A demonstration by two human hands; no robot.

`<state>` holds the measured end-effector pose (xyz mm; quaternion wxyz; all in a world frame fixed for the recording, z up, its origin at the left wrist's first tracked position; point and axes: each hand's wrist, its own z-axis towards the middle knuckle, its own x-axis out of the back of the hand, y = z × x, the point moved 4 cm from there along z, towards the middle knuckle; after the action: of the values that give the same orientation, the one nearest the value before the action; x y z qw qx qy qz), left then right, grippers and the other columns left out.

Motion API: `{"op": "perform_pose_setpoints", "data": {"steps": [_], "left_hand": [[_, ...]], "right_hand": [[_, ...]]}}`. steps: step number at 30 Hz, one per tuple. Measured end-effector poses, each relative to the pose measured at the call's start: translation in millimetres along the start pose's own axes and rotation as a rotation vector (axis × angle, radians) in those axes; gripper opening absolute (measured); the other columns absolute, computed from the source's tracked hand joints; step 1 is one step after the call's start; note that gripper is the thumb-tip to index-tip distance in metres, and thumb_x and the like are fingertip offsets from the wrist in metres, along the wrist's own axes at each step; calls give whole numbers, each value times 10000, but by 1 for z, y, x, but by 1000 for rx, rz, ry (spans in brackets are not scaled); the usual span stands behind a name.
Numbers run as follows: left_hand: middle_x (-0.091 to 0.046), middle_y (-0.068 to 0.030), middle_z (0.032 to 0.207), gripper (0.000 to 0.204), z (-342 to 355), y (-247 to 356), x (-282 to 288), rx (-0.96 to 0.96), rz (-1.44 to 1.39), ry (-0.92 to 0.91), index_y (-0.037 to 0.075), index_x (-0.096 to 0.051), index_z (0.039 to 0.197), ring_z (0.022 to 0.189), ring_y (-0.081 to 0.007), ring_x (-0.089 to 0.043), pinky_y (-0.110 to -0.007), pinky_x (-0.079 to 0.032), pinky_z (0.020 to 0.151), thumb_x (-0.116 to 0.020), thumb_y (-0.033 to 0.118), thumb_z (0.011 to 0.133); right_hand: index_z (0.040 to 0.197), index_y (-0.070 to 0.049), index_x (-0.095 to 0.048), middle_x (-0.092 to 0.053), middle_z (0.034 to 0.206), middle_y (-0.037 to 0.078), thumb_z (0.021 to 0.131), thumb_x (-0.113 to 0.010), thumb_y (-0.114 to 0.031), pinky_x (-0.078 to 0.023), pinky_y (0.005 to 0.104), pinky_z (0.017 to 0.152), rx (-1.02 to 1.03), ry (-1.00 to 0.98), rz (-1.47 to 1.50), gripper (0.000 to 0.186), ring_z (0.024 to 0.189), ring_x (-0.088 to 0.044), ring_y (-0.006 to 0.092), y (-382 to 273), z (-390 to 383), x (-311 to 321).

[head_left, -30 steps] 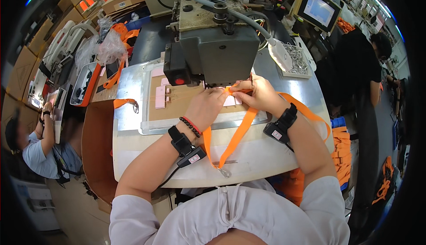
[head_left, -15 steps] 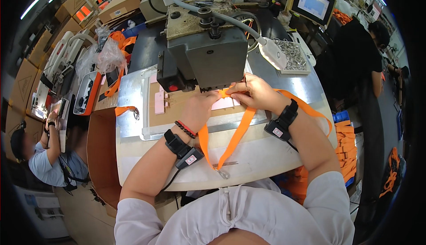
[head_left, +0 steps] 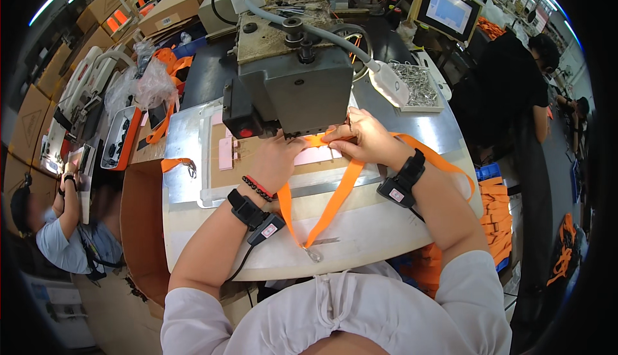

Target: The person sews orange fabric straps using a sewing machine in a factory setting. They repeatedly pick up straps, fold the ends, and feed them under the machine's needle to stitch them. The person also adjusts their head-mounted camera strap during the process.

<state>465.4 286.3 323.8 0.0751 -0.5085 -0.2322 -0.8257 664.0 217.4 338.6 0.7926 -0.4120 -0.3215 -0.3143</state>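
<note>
Under the head of a sewing machine (head_left: 299, 94), both my hands grip an orange lanyard strap (head_left: 336, 202). My left hand (head_left: 273, 162) presses its fingers on the strap's flat section, partly hidden by the machine. Opposite it, my right hand (head_left: 367, 137) pinches the same section between thumb and fingers. A loop of strap hangs toward me, with a metal hook (head_left: 313, 256) at its lower point lying on the worktable. More strap runs out past my right wrist. Beneath my fingers is a pink pad (head_left: 317, 155) on a brown template board (head_left: 248, 173).
Another orange strap end with a clasp (head_left: 177, 164) lies at the left. An open tray of metal hooks (head_left: 417, 88) and a screen (head_left: 445, 9) stand at the far right. Bundled orange straps (head_left: 494, 216) sit below the table's right edge. A person (head_left: 61, 226) works at the left.
The view has shifted slightly. Both hands keep their hold on the strap under the machine head, with the right fingers a little repositioned.
</note>
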Motion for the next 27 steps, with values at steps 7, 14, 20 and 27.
{"op": "perform_pose_setpoints", "data": {"steps": [7, 14, 20, 27], "left_hand": [[-726, -60, 1001, 271, -1, -8, -5, -3, 98, 24, 96, -704, 998, 859, -272, -661, -381, -515, 847, -576, -9, 785], [-726, -56, 943, 222, 0, -3, 4, -34, 137, 75, 105, -711, 938, 796, -255, -667, -371, -527, 762, -589, 6, 781], [-697, -113, 851, 112, -9, -11, 6, 234, -186, 177, 61, -711, 829, 726, -287, -658, -379, -515, 662, -622, 15, 778], [-678, -105, 887, 194, -8, 6, 1, 102, 111, 148, 75, -730, 947, 920, -268, -614, -413, -449, 895, -580, 71, 824]], "right_hand": [[942, -177, -789, -664, 965, -20, 787, -768, -212, -434, 339, 893, -26, -6, 55, 160, 975, -606, 191, 8, -1, -5], [913, -137, -788, -686, 926, 4, 774, -781, -198, -458, 352, 858, -9, 55, 118, 153, 943, -620, 204, 6, -1, -5], [918, -109, -786, -691, 868, 35, 750, -788, -166, -482, 361, 789, 27, 63, 146, 178, 882, -635, 242, 9, 2, -8], [943, -74, -781, -720, 954, 84, 762, -792, -127, -482, 350, 854, -95, -4, 222, 189, 934, -642, 237, 7, 2, -6]]}}
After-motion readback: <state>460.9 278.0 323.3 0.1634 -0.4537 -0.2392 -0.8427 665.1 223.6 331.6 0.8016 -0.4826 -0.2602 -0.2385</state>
